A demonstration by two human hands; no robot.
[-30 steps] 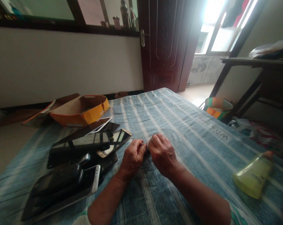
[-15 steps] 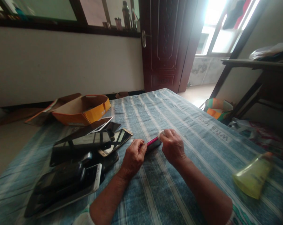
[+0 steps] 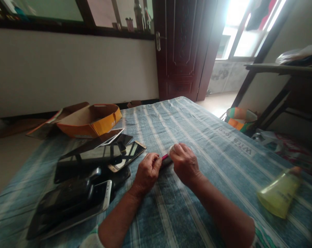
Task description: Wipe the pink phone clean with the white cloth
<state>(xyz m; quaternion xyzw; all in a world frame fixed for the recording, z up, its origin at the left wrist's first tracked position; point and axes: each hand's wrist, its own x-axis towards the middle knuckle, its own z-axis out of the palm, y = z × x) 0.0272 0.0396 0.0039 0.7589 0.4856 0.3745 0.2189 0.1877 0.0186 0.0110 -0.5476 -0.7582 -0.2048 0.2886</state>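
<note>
Pink rod (image 3: 165, 156) in left fingers (image 3: 156, 161); blue cloth (image 3: 220, 165) reads "With love".

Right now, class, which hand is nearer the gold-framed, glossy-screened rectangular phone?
Left: the left hand is just right of the phone; the right hand is farther right.

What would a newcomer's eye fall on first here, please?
Probably the thin pink stick at the centre, between the left hand, which grips it, and the right hand, which holds something white. Next might come the open orange box at the striped cloth's far left and the yellow see-through object towards its right.
</note>
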